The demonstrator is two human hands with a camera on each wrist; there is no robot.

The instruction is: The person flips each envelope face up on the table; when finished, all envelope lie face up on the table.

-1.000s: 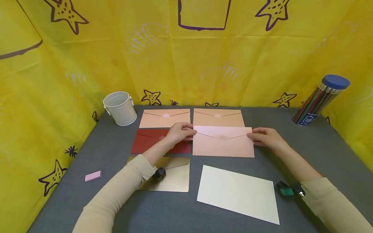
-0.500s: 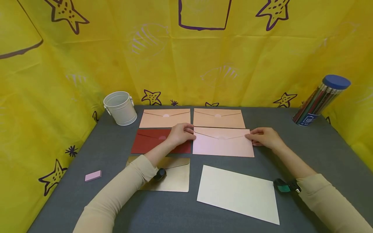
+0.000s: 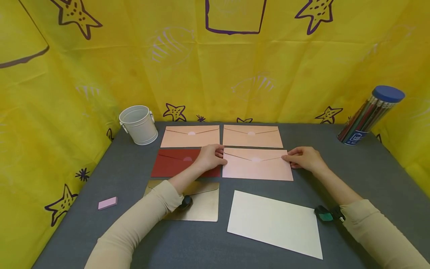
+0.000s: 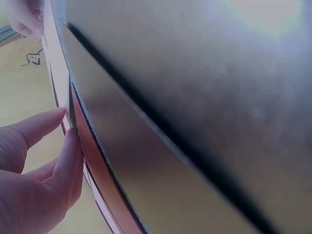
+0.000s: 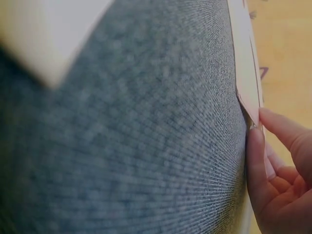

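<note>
A pale pink envelope (image 3: 256, 170) lies between the two hands, its flap side up with a round seal. My left hand (image 3: 209, 157) pinches its left edge, and the arm crosses over a red envelope (image 3: 173, 164). On the opposite side, my right hand (image 3: 305, 160) pinches the right edge between thumb and fingers. The right wrist view shows the thumb and fingers of the right hand (image 5: 280, 165) meeting at the envelope's edge (image 5: 247, 63). In the left wrist view, the left hand (image 4: 44, 170) holds the thin edge too.
Two peach envelopes, one left (image 3: 189, 140) and one right (image 3: 252, 140), lie at the back. A gold envelope (image 3: 201, 205) and a white envelope-sized sheet (image 3: 275, 224) lie nearer. A white bucket (image 3: 138, 127), a pink eraser (image 3: 107, 203) and a pencil tub (image 3: 369, 116) stand around.
The pink envelope's far edge has come down and toward me, uncovering the lower edge of the right peach envelope. Both hands have shifted slightly with it, keeping their pinch.
</note>
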